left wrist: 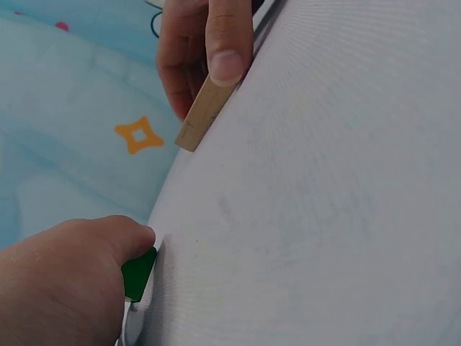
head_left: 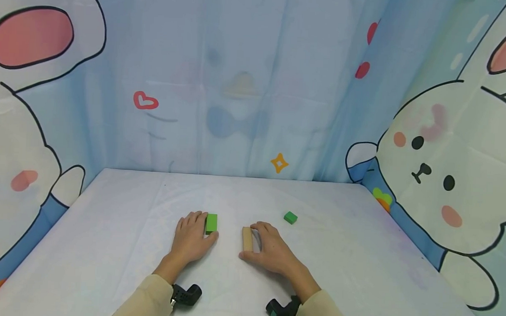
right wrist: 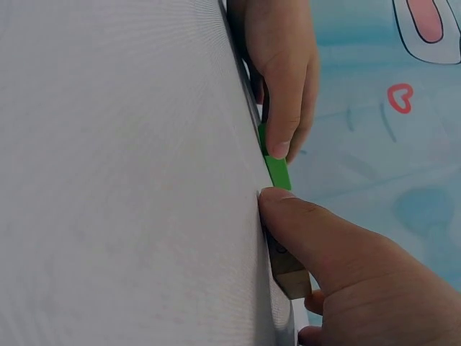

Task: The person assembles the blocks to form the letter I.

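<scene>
Left of the table's middle, my left hand [head_left: 190,238] grips a bright green block [head_left: 211,224], thumb at its near end and fingers at its far left edge. In the left wrist view the thumb covers most of this green block [left wrist: 139,277]. Farther right, my right hand [head_left: 272,249] holds a plain wooden block [head_left: 248,239] by its ends, thumb near and fingers far. The wooden block [left wrist: 205,115] lies low along the tabletop in the left wrist view. A gap of white cloth separates the two blocks.
A smaller, darker green block [head_left: 290,217] lies beyond the right hand, to its right. White cloth covers the table [head_left: 349,273]. Behind and beside it hangs a blue curtain [head_left: 239,83] with cartoon rabbits. Each wrist carries a black camera [head_left: 186,295].
</scene>
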